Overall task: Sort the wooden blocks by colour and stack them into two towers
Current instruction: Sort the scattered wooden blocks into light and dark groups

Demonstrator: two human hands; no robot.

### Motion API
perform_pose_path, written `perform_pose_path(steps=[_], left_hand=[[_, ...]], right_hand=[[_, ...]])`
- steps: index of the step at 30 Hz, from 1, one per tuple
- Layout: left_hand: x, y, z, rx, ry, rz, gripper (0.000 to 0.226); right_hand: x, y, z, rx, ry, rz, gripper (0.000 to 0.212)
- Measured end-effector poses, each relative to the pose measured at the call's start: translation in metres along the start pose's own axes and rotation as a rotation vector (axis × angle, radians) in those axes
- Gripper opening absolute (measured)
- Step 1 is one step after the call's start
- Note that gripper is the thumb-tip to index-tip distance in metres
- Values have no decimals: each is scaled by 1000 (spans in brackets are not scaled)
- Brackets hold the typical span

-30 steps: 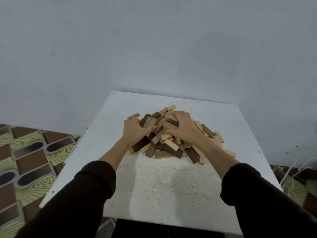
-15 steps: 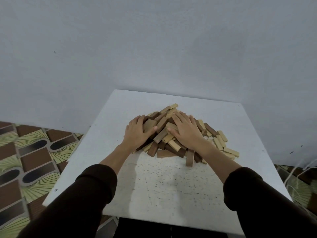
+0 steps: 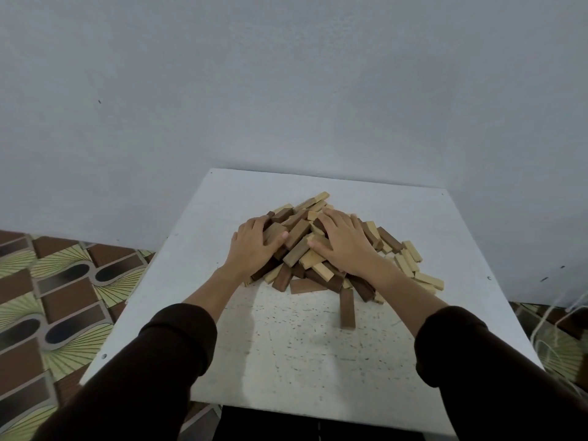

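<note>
— Where are the wooden blocks (image 3: 297, 246) sitting?
— Heaped mid-table (image 3: 302, 351), colours mixed. The left hand (image 3: 254, 248) and right hand (image 3: 346, 246) are resting flat on them, fingers loose, gripping nothing.
— Handling?
— Probably light, stiff, slidey; I'm betting on pinching long sides.

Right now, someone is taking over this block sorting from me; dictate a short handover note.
Left hand: open, resting on the left of the pile.
Right hand: open, resting on its right.
Blocks: dark and light mixed in one pile on the table; one dark block lies apart at the near side; light blocks spill right.
Done: nothing sorted, no tower begun.
Left: separate colours, build both towers.
</note>
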State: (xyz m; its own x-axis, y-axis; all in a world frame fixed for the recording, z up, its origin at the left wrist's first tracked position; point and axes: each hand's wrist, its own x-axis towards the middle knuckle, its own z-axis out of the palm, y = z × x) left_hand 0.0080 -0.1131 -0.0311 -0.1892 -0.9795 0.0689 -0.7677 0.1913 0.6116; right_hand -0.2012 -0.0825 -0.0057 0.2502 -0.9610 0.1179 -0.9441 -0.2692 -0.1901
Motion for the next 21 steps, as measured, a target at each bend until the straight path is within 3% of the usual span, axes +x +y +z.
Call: perform_pose_path(steps=[7, 12, 17, 21], left_hand=[[1, 6, -6, -25, 18, 1, 68], [0, 23, -11, -63, 118, 56, 65], [1, 58, -3, -57, 241, 323, 57], [-10, 96, 19, -4, 213, 511, 42]], right_hand=[[1, 1, -2, 46, 11, 7, 71], [-6, 8, -11, 143, 102, 42, 66], [-41, 45, -23, 238, 225, 200, 49], [-84, 83, -18, 273, 231, 389, 44]])
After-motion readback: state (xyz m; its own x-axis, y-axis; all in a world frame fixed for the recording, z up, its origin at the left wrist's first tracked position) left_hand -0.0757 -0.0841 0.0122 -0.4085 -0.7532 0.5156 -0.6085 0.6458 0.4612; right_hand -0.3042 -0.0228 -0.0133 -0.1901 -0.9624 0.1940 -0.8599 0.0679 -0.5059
